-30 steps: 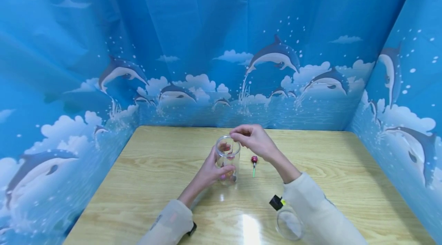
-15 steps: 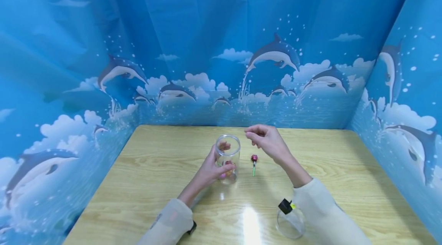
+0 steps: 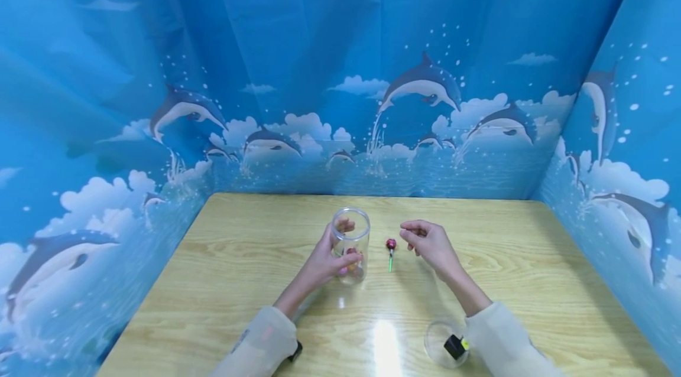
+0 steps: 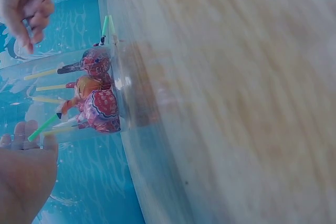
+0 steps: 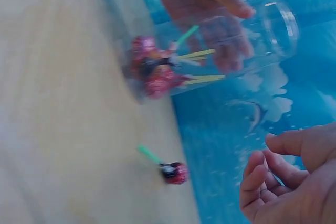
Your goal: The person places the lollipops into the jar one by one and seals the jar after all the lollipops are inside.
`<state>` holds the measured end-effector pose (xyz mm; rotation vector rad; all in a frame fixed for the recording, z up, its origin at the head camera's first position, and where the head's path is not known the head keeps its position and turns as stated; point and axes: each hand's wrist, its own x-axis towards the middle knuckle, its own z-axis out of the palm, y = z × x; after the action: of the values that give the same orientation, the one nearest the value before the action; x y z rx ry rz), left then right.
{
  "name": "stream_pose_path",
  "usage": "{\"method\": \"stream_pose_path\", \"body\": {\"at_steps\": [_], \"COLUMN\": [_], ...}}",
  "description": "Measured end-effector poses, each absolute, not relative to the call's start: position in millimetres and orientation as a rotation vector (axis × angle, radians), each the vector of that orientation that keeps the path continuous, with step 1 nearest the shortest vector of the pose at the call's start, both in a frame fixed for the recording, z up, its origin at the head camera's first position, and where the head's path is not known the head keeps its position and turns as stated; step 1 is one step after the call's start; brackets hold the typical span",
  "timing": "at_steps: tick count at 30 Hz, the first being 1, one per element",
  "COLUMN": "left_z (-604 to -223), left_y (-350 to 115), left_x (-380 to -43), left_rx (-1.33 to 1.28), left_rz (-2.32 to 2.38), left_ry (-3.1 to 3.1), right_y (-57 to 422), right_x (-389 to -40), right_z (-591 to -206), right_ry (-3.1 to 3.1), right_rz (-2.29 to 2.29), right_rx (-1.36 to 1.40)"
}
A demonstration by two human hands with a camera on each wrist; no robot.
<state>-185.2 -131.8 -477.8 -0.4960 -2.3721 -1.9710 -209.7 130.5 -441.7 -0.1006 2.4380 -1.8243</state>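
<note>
Although lollipop wrappers (image 4: 105, 104) in the jar (image 3: 351, 242) look printed, they're illegible.

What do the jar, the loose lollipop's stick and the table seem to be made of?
Jar: clear and glossy, plastic or glass; lollipops show plainly through it.
Loose lollipop's stick: probably plastic, by its even green; sheen unclear.
Table: wood or wood-look laminate, seemingly glossy; grain shows, with a bright glare.

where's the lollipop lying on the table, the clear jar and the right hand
lollipop (image 5: 175, 173): right wrist view, on its wrapped candy head
clear jar (image 3: 359, 244): head view, on its front wall just below the rim
right hand (image 3: 432, 244): head view, on the back of the hand
</note>
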Motion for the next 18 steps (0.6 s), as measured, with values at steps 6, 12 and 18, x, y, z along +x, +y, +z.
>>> {"method": "stream_pose_path", "body": {"at_steps": [6,12,18], "left_z": [-478.1,-477.5,-478.2], "left_y": [-132.1,-132.1,-132.4], "left_x": [-185.1,-183.9,-183.9], "left_rx": [-0.492,-0.48,-0.48], "left_rz": [-1.977,-1.988,-1.998], "left_ry": [-2.372,-2.364,-2.365], "right_y": [127.5,124.2,122.4], "right_x": [-202.1,-197.7,-196.7], "right_z": [-468.4,-478.6,-483.7], "right_ry": [2.426,2.454,2.46], "right_rz": [-1.805,-1.779,-1.762], "right_rx": [-0.003,0.059,0.085]}}
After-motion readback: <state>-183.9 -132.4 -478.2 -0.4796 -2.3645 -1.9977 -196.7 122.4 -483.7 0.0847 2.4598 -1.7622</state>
